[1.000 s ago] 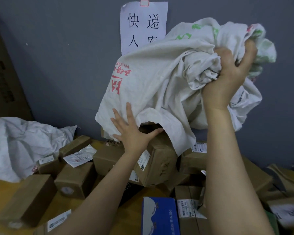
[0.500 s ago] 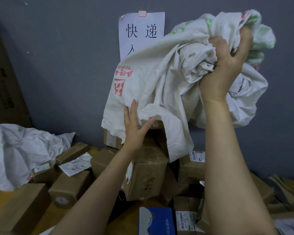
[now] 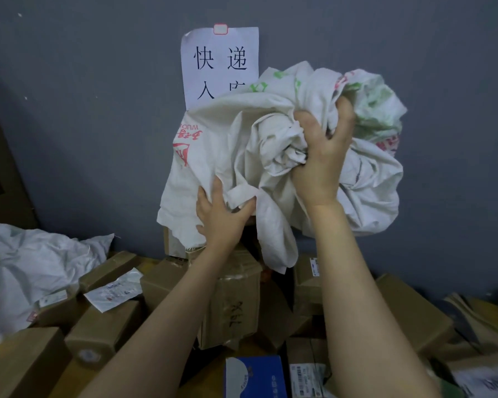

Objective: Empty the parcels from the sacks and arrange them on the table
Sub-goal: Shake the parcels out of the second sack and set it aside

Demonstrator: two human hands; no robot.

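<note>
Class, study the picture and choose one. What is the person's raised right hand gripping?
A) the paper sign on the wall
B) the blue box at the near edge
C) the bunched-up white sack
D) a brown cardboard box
C: the right hand has its fingers and thumb curled into the crumpled cloth of the white sack, holding it up in front of the wall.

Occlusions: wall sign [image 3: 219, 61] bottom row half covered by sack [image 3: 227, 145], last character unreadable. Fingertips of right hand [image 3: 322, 162] buried in sack folds. Top of tall carton [image 3: 230, 300] behind left hand [image 3: 222, 216] and cloth. Bottom edge cuts blue box [image 3: 253, 377]. Far-right cartons [image 3: 472, 363] blurred; shipping label [image 3: 308, 379] print too small.
</note>
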